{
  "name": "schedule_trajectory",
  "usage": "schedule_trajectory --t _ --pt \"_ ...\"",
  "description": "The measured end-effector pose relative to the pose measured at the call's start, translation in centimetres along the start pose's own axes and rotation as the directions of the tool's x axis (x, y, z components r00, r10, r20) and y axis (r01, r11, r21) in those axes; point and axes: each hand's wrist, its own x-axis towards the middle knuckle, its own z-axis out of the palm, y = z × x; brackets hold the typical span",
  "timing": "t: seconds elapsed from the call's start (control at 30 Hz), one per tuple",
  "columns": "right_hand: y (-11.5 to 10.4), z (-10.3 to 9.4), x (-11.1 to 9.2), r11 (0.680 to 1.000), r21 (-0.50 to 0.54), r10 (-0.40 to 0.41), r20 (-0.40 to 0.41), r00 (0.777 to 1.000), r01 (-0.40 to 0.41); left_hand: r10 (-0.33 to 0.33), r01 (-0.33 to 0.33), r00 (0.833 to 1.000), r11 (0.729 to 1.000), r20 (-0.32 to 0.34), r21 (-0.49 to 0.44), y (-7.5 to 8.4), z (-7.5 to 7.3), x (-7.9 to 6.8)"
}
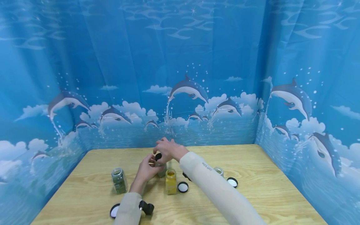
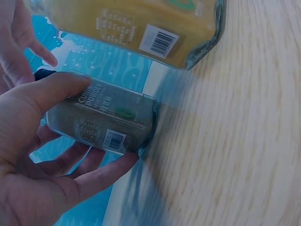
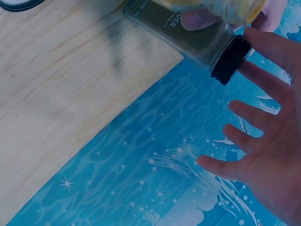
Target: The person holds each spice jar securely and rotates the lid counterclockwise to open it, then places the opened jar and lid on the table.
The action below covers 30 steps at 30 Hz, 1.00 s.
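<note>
My left hand [image 1: 147, 170] holds a glass jar of cumin powder [image 2: 101, 115] upright near the table's far side, thumb on its label and fingers round the opposite side. The jar wears a black lid [image 3: 230, 59]. From above, my right hand [image 1: 168, 150] pinches that lid at its edge with thumb and index finger, while the other fingers spread apart in the right wrist view. Just in front of the cumin jar, an uncapped square jar of yellow powder [image 1: 171, 182] stands on the table. Left of my left hand is an uncapped jar of green flakes [image 1: 119, 181].
A black lid with a white inside [image 1: 182, 187] lies beside the yellow jar. Another such lid [image 1: 232, 182] is at the right, near a glass jar [image 1: 219, 171] partly hidden by my right sleeve. A third lid [image 1: 114, 211] lies by my left sleeve. Dolphin-print curtains [image 1: 185, 62] surround the wooden table [image 1: 270, 193].
</note>
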Motion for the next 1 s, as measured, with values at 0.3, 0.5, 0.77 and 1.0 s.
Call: schedule_trajectory --t 0.3,0.5,0.77,1.0 --pt "-0.15 0.27 0.24 0.996 -0.043 0.073 -0.046 0.996 -0.075 0.000 0.000 1.000 1.000 -0.001 -0.021 -0.17 -0.02 -0.04" --pt "-0.04 0.47 0.30 0.989 -0.077 0.117 -0.083 0.990 -0.123 0.014 -0.014 1.000 1.000 -0.013 -0.015 -0.26 -0.03 -0.05" --pt "-0.04 0.13 0.25 0.997 -0.004 0.071 -0.049 0.996 -0.072 0.004 -0.004 1.000 1.000 -0.009 -0.001 -0.14 -0.07 -0.12" --pt "-0.23 -0.20 0.05 0.999 0.010 0.034 0.012 0.999 -0.034 0.021 -0.021 0.999 1.000 -0.025 0.014 -0.09 -0.11 0.00"
